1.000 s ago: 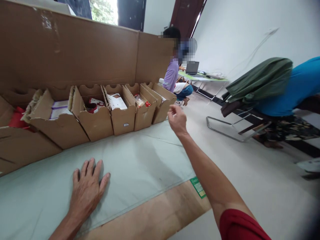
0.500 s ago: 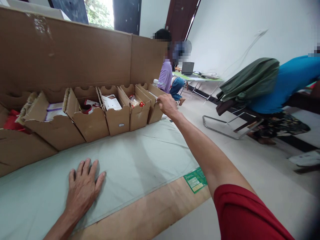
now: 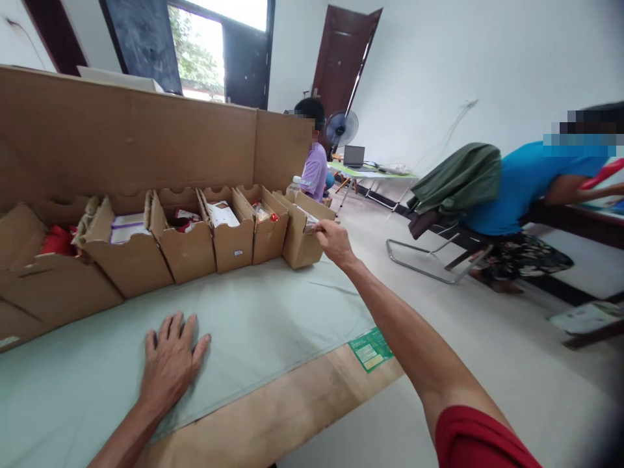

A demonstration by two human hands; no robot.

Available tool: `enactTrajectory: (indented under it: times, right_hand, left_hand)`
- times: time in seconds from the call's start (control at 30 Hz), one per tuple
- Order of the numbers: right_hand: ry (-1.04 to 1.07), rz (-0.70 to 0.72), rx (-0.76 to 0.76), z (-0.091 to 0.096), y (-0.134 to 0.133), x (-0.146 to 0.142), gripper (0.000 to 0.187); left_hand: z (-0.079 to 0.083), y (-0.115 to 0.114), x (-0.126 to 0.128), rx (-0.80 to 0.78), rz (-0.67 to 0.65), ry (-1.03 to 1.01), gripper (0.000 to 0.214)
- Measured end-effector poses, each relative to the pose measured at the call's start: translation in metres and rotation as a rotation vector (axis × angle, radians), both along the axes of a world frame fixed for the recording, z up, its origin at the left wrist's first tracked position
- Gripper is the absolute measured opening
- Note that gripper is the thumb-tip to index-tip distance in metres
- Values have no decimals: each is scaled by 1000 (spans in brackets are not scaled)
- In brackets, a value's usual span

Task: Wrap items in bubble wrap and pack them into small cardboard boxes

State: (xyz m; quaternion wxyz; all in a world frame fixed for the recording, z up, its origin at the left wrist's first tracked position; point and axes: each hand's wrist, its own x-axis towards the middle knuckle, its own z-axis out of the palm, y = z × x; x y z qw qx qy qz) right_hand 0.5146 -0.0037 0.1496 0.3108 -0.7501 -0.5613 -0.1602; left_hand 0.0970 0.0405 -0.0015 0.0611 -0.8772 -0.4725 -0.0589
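My right hand [image 3: 335, 243] is closed on the front rim of the rightmost cardboard bin [image 3: 298, 242], which is pulled forward of its row and turned a little. Something white [image 3: 307, 218] shows inside that bin. My left hand [image 3: 170, 356] lies flat on the pale green cloth [image 3: 263, 312], fingers spread, with nothing in it. Beside the gripped bin stands a cardboard bin [image 3: 268, 242] holding clear and red wrapped items. Farther left, another bin [image 3: 233, 250] contains a white printed packet [image 3: 223, 214].
A tall cardboard panel [image 3: 195, 140] rises behind the bins. A green printed sheet [image 3: 370, 351] lies at the table's wooden front edge [image 3: 273, 403]. A person in purple [image 3: 314, 168] sits beyond; another in blue [image 3: 511, 182] sits at right. A bottle [image 3: 295, 184] stands behind the bins.
The rightmost bin has come forward out of line and turned slightly, with my right hand on its rim. My left hand stays flat on the cloth. The view has tilted up.
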Motion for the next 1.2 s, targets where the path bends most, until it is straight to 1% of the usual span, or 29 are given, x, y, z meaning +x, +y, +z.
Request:
enactTrajectory:
  times: [0.13,0.23,0.3,0.37,0.43,0.5,0.57,0.67,0.77,0.83,0.9,0.93,1.0,1.07,1.13,1.2]
  right_hand:
    - [1,26,46,-13,-47,-21,23]
    - [-20,53,49,-16,-81,-37,20]
    - [-69,59,35,-12,-98,-46,18]
    - [-184,51,-3,-5,-109,-55,16]
    - [-318,58,-73,5,-113,-64,15]
    - [-394,95,-156,15,-112,-74,15]
    - [-400,147,-236,25,-109,-86,15]
    - [-330,228,-357,42,-103,-110,13]
    - [-260,306,-507,58,-90,-138,16]
    - [-215,356,-553,67,-73,-156,24]
    - [-142,415,-541,72,-48,-175,30]
    - [-100,444,-525,74,-33,-186,29]
    - [-1,500,-486,77,-4,-209,23]
    - [157,571,-422,81,21,-235,18]
    - [339,683,-321,87,32,-256,16]
    - [441,797,-189,93,27,-266,15]
  left_hand:
    - [1,0,0,-19,-8,-26,60]
    - [3,0,0,-18,-7,-52,59]
    - [5,-1,0,-22,-8,-71,58]
    - [7,-2,0,-30,-14,-101,57]
    - [8,-2,0,-39,-15,-134,56]
    - [7,-1,1,-40,-3,-161,54]
    - [8,-1,1,-41,22,-183,53]
    - [13,-4,2,-69,56,-248,54]
    - [24,-16,0,-110,42,-360,56]
    - [31,-27,-2,-121,16,-466,57]
    - [36,-39,-5,-121,-15,-588,57]
    - [37,-45,-7,-119,-30,-647,57]
    - [36,-51,-10,-115,-49,-744,60]
    - [34,-52,-15,-121,-31,-805,63]
    - [33,-49,-21,-136,14,-831,67]
    - [32,-44,-28,-165,47,-843,69]
